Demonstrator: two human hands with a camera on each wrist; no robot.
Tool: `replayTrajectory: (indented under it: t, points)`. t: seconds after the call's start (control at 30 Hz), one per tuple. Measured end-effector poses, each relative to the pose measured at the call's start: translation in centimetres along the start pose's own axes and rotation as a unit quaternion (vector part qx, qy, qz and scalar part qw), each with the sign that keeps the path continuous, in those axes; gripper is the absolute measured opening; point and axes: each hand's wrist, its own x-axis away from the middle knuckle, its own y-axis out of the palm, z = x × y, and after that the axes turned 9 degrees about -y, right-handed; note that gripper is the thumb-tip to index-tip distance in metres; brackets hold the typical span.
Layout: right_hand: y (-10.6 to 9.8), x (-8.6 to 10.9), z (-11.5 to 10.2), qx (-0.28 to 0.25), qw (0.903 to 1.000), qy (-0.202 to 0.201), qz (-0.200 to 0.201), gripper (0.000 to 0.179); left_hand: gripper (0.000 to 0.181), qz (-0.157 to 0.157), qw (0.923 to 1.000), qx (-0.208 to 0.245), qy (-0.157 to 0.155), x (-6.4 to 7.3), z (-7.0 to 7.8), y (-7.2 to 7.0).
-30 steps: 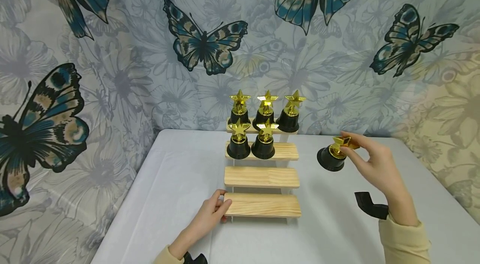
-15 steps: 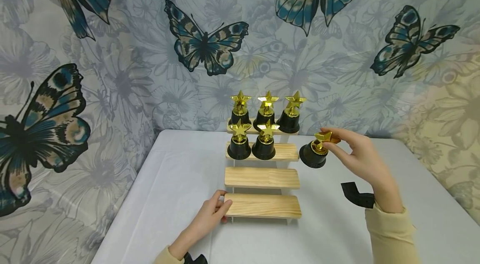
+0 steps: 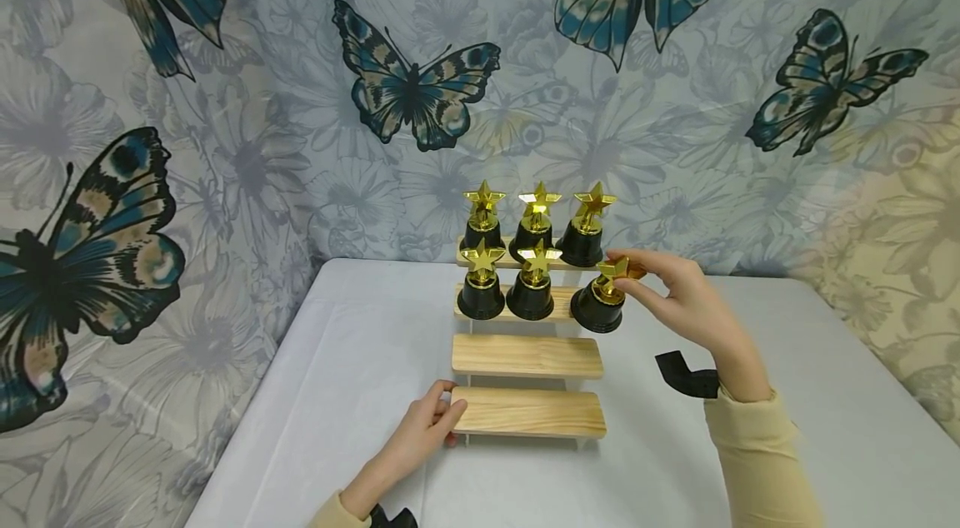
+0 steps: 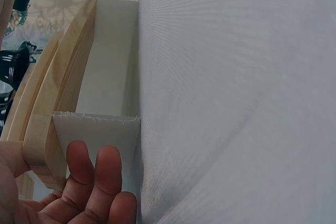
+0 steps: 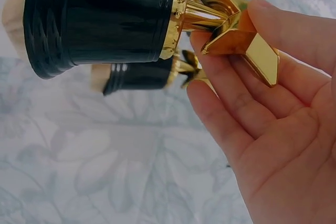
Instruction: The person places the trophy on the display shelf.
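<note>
My right hand (image 3: pixel 686 295) pinches a star trophy (image 3: pixel 597 307) by its gold star. The trophy's black base tilts a little over the right end of the second shelf (image 3: pixel 562 303) from the top; whether it touches the wood I cannot tell. In the right wrist view, thumb and fingers hold the gold star (image 5: pixel 247 40). My left hand (image 3: pixel 423 425) grips the left end of the lowest step of a wooden display stand (image 3: pixel 528 411). The left wrist view has the thumb against the board's end (image 4: pixel 42 145), with curled fingers beside the pale support (image 4: pixel 100 135) below.
Two matching trophies (image 3: pixel 481 295) stand on the second shelf, left of the held one. Three more trophies (image 3: pixel 536 232) line the top shelf. A bare third shelf (image 3: pixel 527 356) lies between. White cloth (image 3: pixel 360 328) covers the table, and a butterfly-patterned backdrop (image 3: pixel 420 203) hangs behind.
My right hand has carried the trophy leftward, from beside the stand to over the right end of the second shelf. My left hand has stayed on the lowest step.
</note>
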Motion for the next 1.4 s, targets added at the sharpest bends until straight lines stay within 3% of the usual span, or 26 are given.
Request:
replayTrajectory:
  t: [0.2, 0.27, 0.87, 1.17, 1.4]
  points:
    - [0.6, -0.6, 0.4, -0.026, 0.9996, -0.008, -0.011, 0.038, 0.046, 0.001, 1.0, -0.003, 0.001, 0.0, -0.1, 0.1]
    - [1.1, -0.4, 1.6, -0.036, 0.9992, -0.012, -0.014, 0.038, 0.046, 0.001, 1.0, -0.005, 0.002, 0.0, -0.1, 0.2]
    - [1.9, -1.6, 2.6, -0.066, 0.9965, 0.029, -0.042, 0.038, 0.045, 0.004, 0.9999, -0.01, 0.008, 0.1, 0.2, 0.1]
    - [2.1, -1.6, 3.3, -0.087, 0.9941, 0.047, -0.044, 0.039, 0.043, 0.004, 1.0, 0.0, 0.001, -0.1, 0.1, 0.1]
    - [2.7, -1.3, 3.5, -0.065, 0.997, 0.035, -0.024, 0.045, 0.044, 0.006, 0.9999, -0.009, 0.003, 0.0, 0.1, 0.1]
